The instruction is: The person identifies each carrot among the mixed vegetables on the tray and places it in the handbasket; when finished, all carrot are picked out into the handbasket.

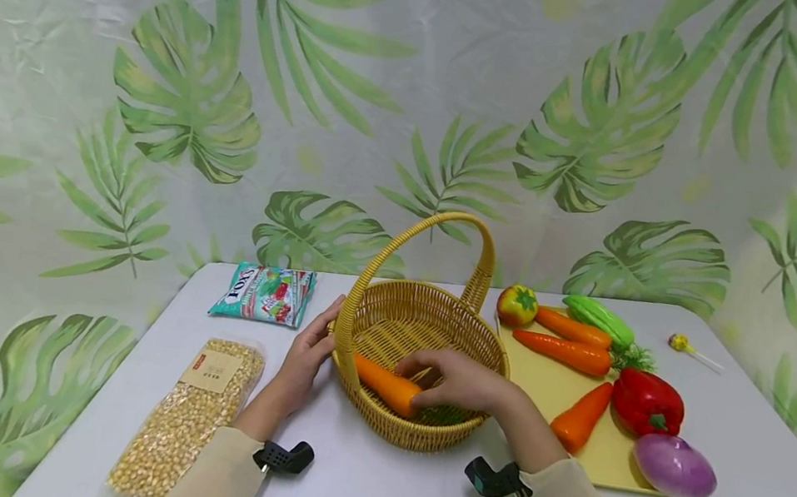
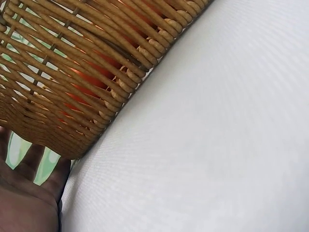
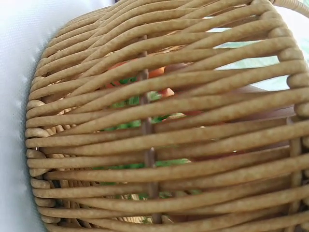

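Note:
A yellow-brown wicker basket (image 1: 412,435) with a tall arched handle stands mid-table. Inside it lies an orange carrot (image 1: 381,382), with green leaves (image 1: 450,415) near its front end. My right hand (image 1: 460,378) reaches over the rim and pinches the carrot's near end between thumb and fingers. In the right wrist view, the basket's weave (image 3: 193,106) hides most of that hand. Against the basket's left side rests my left hand (image 1: 303,366). The left wrist view shows its spread, fairly straight fingers (image 2: 55,176) touching the wicker wall (image 2: 53,58).
Right of the basket, a yellow board (image 1: 533,375) bears several toy vegetables, including carrots, a red pepper (image 1: 646,400) and a purple onion (image 1: 674,467). A lollipop (image 1: 691,350) lies beyond. Leftward are a candy bag (image 1: 264,295) and a pack of corn kernels (image 1: 190,423).

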A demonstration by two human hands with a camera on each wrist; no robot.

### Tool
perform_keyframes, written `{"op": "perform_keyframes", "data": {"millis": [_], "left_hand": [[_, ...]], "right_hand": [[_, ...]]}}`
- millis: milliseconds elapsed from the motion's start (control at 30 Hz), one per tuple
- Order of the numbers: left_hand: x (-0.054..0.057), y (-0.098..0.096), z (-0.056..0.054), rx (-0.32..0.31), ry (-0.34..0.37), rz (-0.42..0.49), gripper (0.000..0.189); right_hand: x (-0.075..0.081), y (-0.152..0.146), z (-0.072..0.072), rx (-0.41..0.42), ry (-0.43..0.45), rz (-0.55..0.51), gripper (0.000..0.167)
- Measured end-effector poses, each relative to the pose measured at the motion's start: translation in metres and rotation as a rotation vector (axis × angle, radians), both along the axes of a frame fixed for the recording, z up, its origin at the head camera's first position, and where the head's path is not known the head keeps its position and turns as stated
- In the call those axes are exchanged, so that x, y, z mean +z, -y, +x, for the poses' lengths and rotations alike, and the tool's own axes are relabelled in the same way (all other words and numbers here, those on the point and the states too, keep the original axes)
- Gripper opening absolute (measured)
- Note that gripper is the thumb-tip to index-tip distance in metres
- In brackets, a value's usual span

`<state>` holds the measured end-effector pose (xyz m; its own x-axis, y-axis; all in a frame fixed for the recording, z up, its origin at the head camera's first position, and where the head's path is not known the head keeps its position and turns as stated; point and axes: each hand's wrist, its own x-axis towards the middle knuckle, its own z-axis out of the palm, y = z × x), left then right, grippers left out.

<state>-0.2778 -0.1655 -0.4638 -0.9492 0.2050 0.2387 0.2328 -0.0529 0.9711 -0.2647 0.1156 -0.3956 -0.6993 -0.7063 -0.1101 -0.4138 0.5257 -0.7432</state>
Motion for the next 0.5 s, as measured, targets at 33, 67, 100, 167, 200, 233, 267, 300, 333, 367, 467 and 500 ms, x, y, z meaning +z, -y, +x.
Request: {"op": "perform_keyframes", "data": {"millis": [33, 67, 100, 167, 200, 233, 267, 300, 333, 367, 467, 500], "left_hand": [[0.0001, 0.0001, 0.0, -0.001, 0.002, 0.001, 0.049], [0.0003, 0.0001, -0.0001, -0.003, 0.0, 0.004, 0.05], [0.0005, 0.0002, -0.0001, -0.006, 0.0, 0.007, 0.05], [0.0007, 0.0, 0.0, -0.012, -0.002, 0.009, 0.05], [0.0009, 0.0, 0.0001, -0.014, -0.003, 0.008, 0.051], [0.001, 0.0, 0.0003, -0.015, -0.003, 0.01, 0.051], [0.0009, 0.0, 0.0005, -0.018, -0.005, 0.01, 0.051], [0.001, 0.0, 0.0009, -0.018, -0.007, 0.01, 0.051], [0.0011, -0.0001, 0.0012, -0.019, -0.008, 0.011, 0.051], [0.0012, -0.0001, 0.0016, -0.019, -0.01, 0.012, 0.051], [0.0018, -0.0001, 0.0028, -0.018, -0.013, 0.012, 0.051], [0.002, -0.0001, 0.0031, -0.016, -0.012, 0.012, 0.051]], "right_hand": [[0.0003, 0.0, 0.0002, -0.001, 0.0, -0.002, 0.04], [0.0005, -0.0001, 0.0004, -0.004, -0.002, -0.005, 0.04], [0.0006, -0.0003, 0.0007, -0.008, -0.006, -0.007, 0.04], [0.0006, -0.001, 0.0011, -0.018, -0.013, -0.014, 0.039], [0.0006, -0.0013, 0.0014, -0.023, -0.018, -0.018, 0.039], [0.0005, -0.0015, 0.0018, -0.026, -0.024, -0.023, 0.039], [0.0004, -0.0016, 0.0022, -0.028, -0.032, -0.027, 0.039], [0.0003, -0.0017, 0.0027, -0.029, -0.041, -0.028, 0.039], [0.0003, -0.0016, 0.0032, -0.029, -0.051, -0.031, 0.039], [0.0002, -0.0016, 0.0037, -0.029, -0.068, -0.032, 0.039], [0.0002, -0.001, 0.0061, -0.043, -0.133, -0.041, 0.036], [0.0, -0.0008, 0.0068, -0.054, -0.164, -0.044, 0.034]]}}
